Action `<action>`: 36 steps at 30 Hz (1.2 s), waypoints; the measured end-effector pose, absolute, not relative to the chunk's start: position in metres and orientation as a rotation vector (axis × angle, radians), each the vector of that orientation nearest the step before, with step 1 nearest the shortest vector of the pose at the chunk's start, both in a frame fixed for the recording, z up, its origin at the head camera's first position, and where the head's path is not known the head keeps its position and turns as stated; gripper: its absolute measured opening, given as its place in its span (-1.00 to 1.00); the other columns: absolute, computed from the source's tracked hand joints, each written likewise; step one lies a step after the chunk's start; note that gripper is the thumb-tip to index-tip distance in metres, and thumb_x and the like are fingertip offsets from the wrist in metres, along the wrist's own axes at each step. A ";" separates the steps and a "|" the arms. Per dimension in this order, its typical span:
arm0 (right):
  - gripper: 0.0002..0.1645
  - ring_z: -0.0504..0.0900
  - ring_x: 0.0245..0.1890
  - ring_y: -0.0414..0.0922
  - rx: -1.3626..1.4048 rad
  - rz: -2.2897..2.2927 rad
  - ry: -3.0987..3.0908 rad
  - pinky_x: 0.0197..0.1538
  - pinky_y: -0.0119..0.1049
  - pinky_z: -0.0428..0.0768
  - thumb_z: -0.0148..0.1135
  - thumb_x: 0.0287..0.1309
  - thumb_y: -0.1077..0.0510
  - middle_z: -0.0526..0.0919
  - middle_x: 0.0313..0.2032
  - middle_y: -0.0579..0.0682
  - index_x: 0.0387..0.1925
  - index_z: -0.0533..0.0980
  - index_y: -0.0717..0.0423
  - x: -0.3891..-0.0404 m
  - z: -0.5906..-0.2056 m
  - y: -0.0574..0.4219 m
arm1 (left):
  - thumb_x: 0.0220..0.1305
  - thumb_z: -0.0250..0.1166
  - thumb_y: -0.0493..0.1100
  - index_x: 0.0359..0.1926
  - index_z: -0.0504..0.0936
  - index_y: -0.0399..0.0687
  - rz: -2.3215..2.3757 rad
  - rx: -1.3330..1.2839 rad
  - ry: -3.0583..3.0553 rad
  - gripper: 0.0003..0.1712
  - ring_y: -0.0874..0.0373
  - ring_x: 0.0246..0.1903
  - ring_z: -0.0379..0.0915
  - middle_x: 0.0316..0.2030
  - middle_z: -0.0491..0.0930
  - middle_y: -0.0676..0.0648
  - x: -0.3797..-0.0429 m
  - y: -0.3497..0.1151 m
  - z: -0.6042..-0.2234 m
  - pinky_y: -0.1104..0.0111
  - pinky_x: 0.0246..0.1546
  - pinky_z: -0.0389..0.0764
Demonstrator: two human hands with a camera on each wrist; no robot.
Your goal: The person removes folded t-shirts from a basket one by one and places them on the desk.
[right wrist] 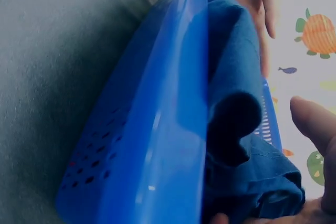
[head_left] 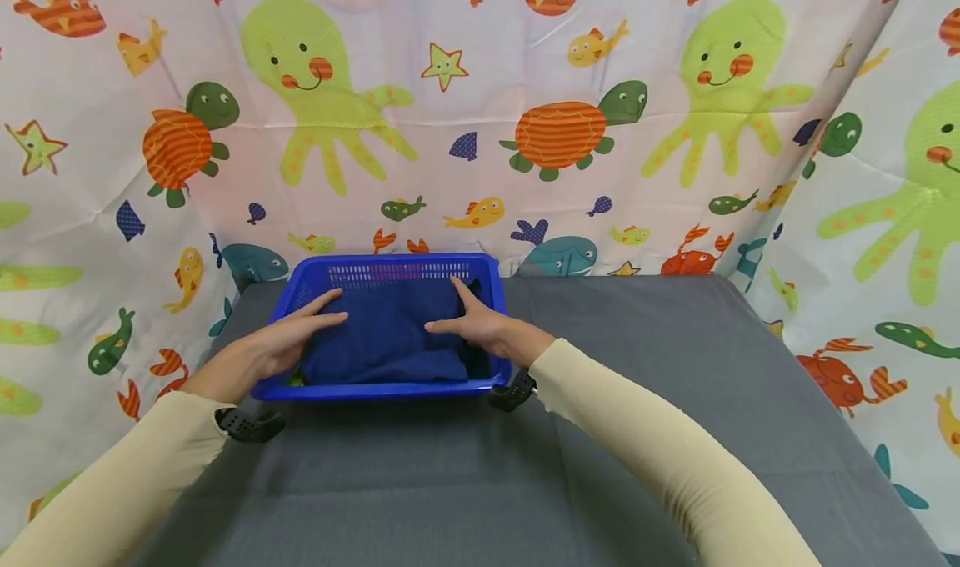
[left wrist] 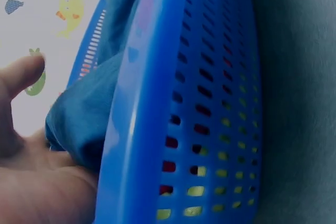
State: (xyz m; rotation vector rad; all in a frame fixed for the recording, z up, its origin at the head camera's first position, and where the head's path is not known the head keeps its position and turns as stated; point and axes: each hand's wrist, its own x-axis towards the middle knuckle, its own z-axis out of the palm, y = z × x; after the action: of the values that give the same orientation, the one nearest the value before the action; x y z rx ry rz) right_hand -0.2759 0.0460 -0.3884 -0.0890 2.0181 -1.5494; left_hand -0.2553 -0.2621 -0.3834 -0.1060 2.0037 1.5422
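Left grip and right grip spread uncurled beside navy cloth — plain, folded, creased.

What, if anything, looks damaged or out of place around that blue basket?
Nothing really stands out. The blue plastic basket sits upright on the gray tablecloth, with no visible crack or spill. The dark blue cloth inside is loosely bunched and creased, but that seems ordinary.

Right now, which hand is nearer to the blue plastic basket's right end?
Right. The right hand is at the right end of the blue plastic basket, by the navy cloth; the left hand is at the opposite end.
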 end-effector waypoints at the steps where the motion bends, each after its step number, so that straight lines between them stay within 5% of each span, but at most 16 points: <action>1: 0.24 -0.16 0.63 0.17 -0.128 -1.515 2.037 0.57 0.26 -0.02 0.36 0.28 0.05 -0.33 0.64 0.03 0.62 -0.31 -0.39 -0.276 -0.389 0.046 | 0.53 0.09 0.12 0.61 -0.42 0.40 1.513 -0.084 2.009 -0.03 -0.39 0.56 -0.67 0.59 -0.69 -0.15 -0.256 -0.262 -0.384 -0.43 0.43 -0.36; 9: 0.10 0.01 0.60 0.14 -0.403 -1.232 2.215 0.58 0.18 0.07 0.36 0.29 0.07 -0.07 0.63 0.06 0.63 -0.11 -0.31 -0.275 -0.392 0.047 | 0.53 0.12 -0.10 0.62 -0.34 0.40 1.458 0.058 1.988 -0.04 -0.38 0.57 -0.38 0.61 -0.55 -0.22 -0.259 -0.265 -0.390 -0.36 0.48 -0.14; 16: -0.04 0.26 0.49 0.15 -0.341 -1.308 2.305 0.49 0.10 0.32 0.39 0.25 0.18 0.14 0.56 0.15 0.57 0.15 -0.15 -0.277 -0.393 0.048 | 0.50 0.14 -0.21 0.63 -0.23 0.30 1.527 0.084 1.977 -0.06 -0.37 0.56 -0.18 0.61 -0.39 -0.29 -0.259 -0.269 -0.394 -0.29 0.48 0.02; 23: -0.07 0.27 0.47 0.14 -0.293 -1.396 2.285 0.45 0.12 0.38 0.39 0.23 0.22 0.10 0.57 0.13 0.54 0.22 -0.20 -0.279 -0.394 0.050 | 0.48 0.17 -0.24 0.63 -0.21 0.31 1.568 0.123 1.970 -0.03 -0.39 0.54 -0.08 0.61 -0.31 -0.30 -0.258 -0.274 -0.395 -0.28 0.45 0.12; 28: -0.11 0.45 0.25 0.08 -0.259 -1.465 2.224 0.26 -0.05 0.54 0.38 0.25 0.21 0.08 0.57 0.10 0.52 0.25 -0.28 -0.281 -0.393 0.053 | 0.46 0.20 -0.24 0.63 -0.21 0.33 1.584 0.144 1.987 -0.01 -0.42 0.54 -0.11 0.62 -0.34 -0.30 -0.257 -0.276 -0.392 -0.31 0.42 0.13; 36: -0.13 0.46 0.16 0.03 -0.254 -1.563 2.169 0.17 -0.18 0.46 0.36 0.27 0.21 0.14 0.53 0.04 0.51 0.26 -0.32 -0.283 -0.379 0.058 | 0.46 0.21 -0.19 0.63 -0.17 0.35 1.624 0.222 2.047 -0.04 -0.45 0.54 -0.14 0.62 -0.32 -0.27 -0.255 -0.283 -0.377 -0.35 0.33 0.21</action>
State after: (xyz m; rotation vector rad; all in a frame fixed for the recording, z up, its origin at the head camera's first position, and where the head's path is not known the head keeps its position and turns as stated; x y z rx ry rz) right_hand -0.2833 0.0577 -0.3787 -0.2536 2.1689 -1.5629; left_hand -0.2554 -0.2826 -0.3772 0.2217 2.0473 1.6245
